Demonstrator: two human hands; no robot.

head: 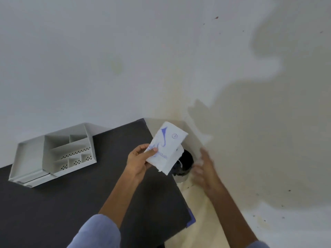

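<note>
Holding white packet pinched in left hand above black bin beside surface; right hand blurred near bin, grip cannot tell. Centre packet over opening before letting go.

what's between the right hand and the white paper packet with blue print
A round black bin, lower down, shows between the packet and right hand in the head view.

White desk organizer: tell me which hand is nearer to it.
Left. The left hand, gripping a white packet, is right of the organizer over the dark table; the right hand is farther right, past the table's edge.
</note>
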